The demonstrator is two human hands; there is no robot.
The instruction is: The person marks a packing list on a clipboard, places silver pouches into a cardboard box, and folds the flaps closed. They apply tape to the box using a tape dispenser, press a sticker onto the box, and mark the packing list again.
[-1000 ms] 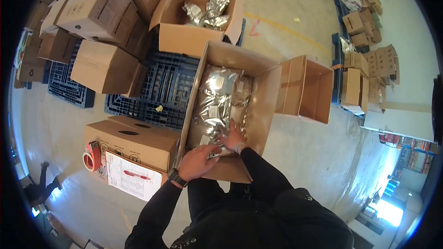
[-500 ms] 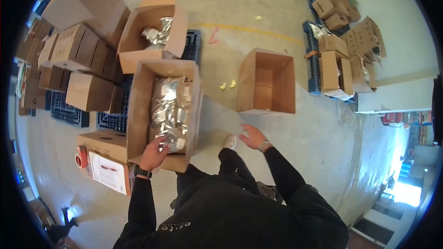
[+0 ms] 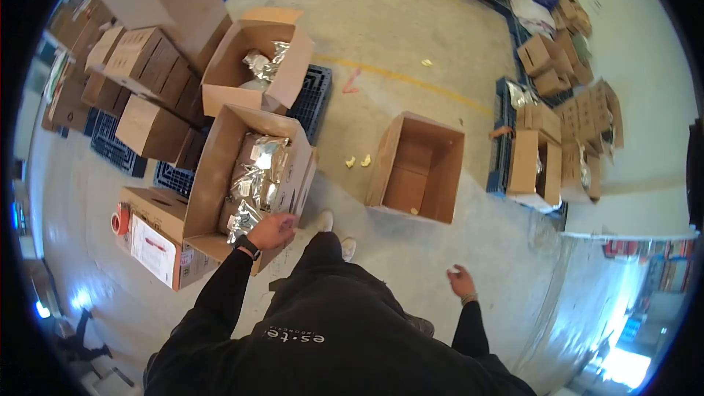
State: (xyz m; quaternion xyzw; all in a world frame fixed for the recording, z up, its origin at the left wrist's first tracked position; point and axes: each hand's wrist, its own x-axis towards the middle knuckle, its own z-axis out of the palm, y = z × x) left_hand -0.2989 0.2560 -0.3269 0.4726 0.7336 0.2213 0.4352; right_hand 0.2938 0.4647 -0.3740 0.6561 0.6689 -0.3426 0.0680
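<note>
A tall open carton (image 3: 198,202) stands at my left, with several shiny silver foil pouches (image 3: 258,165) inside. Over its near right edge is my left hand (image 3: 271,231), fingers loosely bent and nothing visible in them. One silver pouch (image 3: 244,221) lies just left of that hand, partly hidden by it. Out to the right, above the floor, hangs my right hand (image 3: 461,282), its thumb and fingers apart. A pale speck shows at its fingertips, too small to name. Ahead of me, between the hands, stands another open carton (image 3: 378,172) with its inside visible.
Behind the near carton, another open carton (image 3: 220,99) holds silver pouches beside a blue pallet (image 3: 314,99). Closed cartons (image 3: 150,128) are stacked at left. A red tape roll (image 3: 119,218) is beside a labelled box (image 3: 158,205). Loaded pallets line the right wall. Yellow scraps (image 3: 366,160) lie on the floor.
My left hand has moved from the pouches to the carton's near right edge. The right hand has swung right and back, away from the carton ahead. The view has turned and shifted.
</note>
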